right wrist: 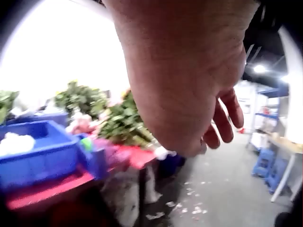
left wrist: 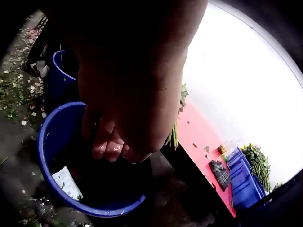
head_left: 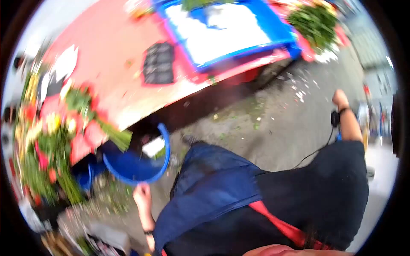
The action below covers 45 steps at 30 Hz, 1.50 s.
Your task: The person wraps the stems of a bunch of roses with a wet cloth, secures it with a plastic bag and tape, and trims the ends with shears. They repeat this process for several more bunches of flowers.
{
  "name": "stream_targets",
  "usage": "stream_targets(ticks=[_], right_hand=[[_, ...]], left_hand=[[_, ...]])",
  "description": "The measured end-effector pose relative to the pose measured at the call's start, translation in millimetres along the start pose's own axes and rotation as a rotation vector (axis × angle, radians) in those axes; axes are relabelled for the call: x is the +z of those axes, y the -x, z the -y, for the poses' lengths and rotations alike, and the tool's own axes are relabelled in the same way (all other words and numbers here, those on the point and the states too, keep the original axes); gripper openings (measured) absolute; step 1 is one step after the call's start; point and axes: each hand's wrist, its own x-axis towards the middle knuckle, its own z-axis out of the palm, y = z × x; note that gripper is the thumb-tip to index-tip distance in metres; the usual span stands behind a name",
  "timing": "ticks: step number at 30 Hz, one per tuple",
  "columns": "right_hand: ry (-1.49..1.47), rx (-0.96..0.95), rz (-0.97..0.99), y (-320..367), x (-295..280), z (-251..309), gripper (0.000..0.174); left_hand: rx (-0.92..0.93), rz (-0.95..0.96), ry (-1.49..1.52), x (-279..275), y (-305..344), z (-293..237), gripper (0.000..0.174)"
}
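Observation:
My left hand (head_left: 142,196) hangs beside the rim of a round blue bin (head_left: 161,168), with nothing in its loosely bent fingers. In the left wrist view the same hand (left wrist: 128,118) overlaps the bin, where a white packet (left wrist: 67,183) lies inside. Out to the other side, my right hand (head_left: 340,99) is held away from the body over the floor. Seen from the right wrist, that hand (right wrist: 189,104) is empty too, its fingers hanging relaxed. Closest to the left hand on the table edge is a bunch of green stems (head_left: 113,134).
A red-covered table (head_left: 111,55) carries a blue tray (head_left: 239,50) with white contents, a dark grid-like pad (head_left: 159,63) and leafy bunches (head_left: 314,25). Scraps (head_left: 300,93) litter the floor. Blue stools (right wrist: 263,163) stand at right in the right wrist view.

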Motion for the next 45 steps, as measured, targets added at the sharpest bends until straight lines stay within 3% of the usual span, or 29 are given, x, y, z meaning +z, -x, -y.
stream_targets(ticks=[1, 2, 3, 4, 6, 7, 9, 11, 13, 15, 16, 19, 20, 22, 23, 24, 27, 29, 30, 33, 34, 35, 37, 39, 40, 41, 42, 43, 45], right_hand=[[0.062, -0.281, 0.106, 11, -5, 66, 0.014], [-0.180, -0.473, 0.170, 26, -14, 140, 0.013], [-0.321, -0.568, 0.228, 56, -48, 227, 0.014], [-0.568, -0.713, 0.133, 84, -54, 296, 0.018], [-0.833, -0.906, 0.460, 163, -150, 427, 0.022], [-0.860, -1.186, 0.343, 194, -183, 481, 0.024], [-1.041, -1.421, 0.446, 246, -249, 567, 0.023], [-1.140, -1.513, 0.425, 280, -315, 641, 0.024], [-1.035, -1.407, 0.436, 301, -363, 717, 0.035], [-1.337, -1.264, 0.299, 318, -341, 821, 0.051], [-1.073, -1.258, -0.057, 338, -376, 831, 0.062], [-0.938, -1.171, -0.247, 384, -389, 884, 0.056], [-0.892, -1.140, -0.003, 392, -403, 892, 0.046], [-1.183, -0.964, 0.267, 394, -398, 909, 0.035], [-1.455, -0.866, 0.384, 379, -375, 920, 0.041], [-1.645, -0.912, 0.404, 357, -355, 925, 0.044], [-1.438, -0.861, -0.081, 326, -339, 899, 0.040], [-1.374, -0.772, -0.056, 307, -330, 886, 0.037], [-1.382, -0.762, -0.084, 305, -333, 882, 0.038], [-1.371, -0.594, -0.031, 283, -312, 879, 0.043], [-1.198, -0.510, -0.090, 310, -341, 879, 0.045], [-1.023, -0.426, -0.135, 342, -377, 879, 0.048], [-0.510, -0.394, -0.507, 376, -408, 894, 0.048], [-0.758, -0.640, -0.619, 394, -410, 922, 0.043], [-1.325, -0.746, -0.537, 447, -437, 953, 0.030], [-1.326, -0.813, -0.201, 495, -464, 969, 0.024], [-1.339, -1.043, -0.094, 524, -467, 998, 0.027], [-1.283, -1.094, 0.225, 565, -499, 1018, 0.040], [-1.658, -0.901, 0.928, 599, -524, 1071, 0.045]], left_hand=[[-0.074, 0.031, -0.021, -6, -8, 4, 0.008], [-0.244, 0.045, 0.039, -20, -18, -17, 0.010], [-0.250, 0.010, 0.031, -27, -22, -12, 0.012], [-0.282, -0.038, -0.031, -43, -29, -28, 0.014], [-0.327, -0.077, -0.050, -64, -34, -19, 0.015], [-0.338, -0.095, -0.078, -75, -39, -18, 0.015], [-0.384, -0.120, -0.086, -101, -48, -10, 0.016], [-0.357, -0.245, -0.094, -123, -56, 3, 0.016], [-0.351, -0.277, -0.163, -149, -63, 15, 0.017], [-0.353, -0.292, -0.168, -177, -74, 38, 0.018], [-0.336, -0.312, -0.206, -192, -81, 50, 0.018], [-0.309, -0.330, -0.257, -237, -108, 113, 0.018], [-0.269, -0.393, -0.258, -252, -120, 144, 0.018], [-0.167, -0.536, -0.312, -287, -141, 203, 0.021], [-0.101, -0.620, -0.369, -308, -156, 232, 0.024], [-0.119, -0.670, -0.357, -328, -171, 261, 0.028], [-0.162, -0.721, -0.507, -369, -212, 338, 0.047], [-0.288, -0.551, -0.322, -386, -234, 367, 0.058], [-0.388, -0.466, -0.168, -387, -246, 388, 0.054], [-0.398, -0.112, 0.197, -381, -276, 437, 0.049], [-0.213, -0.190, 0.231, -369, -280, 456, 0.044], [-0.262, -0.166, 0.308, -370, -282, 452, 0.044], [-0.362, -0.121, 0.453, -373, -276, 427, 0.044], [-0.272, -0.231, 0.555, -362, -271, 424, 0.036], [-0.348, -0.168, 0.545, -363, -268, 422, 0.034], [-0.416, -0.105, 0.530, -365, -266, 420, 0.031], [-0.416, -0.156, 0.596, -362, -263, 417, 0.027], [-0.436, -0.123, 0.574, -364, -261, 415, 0.033], [-0.380, -0.250, 0.080, -368, -256, 407, 0.044]])
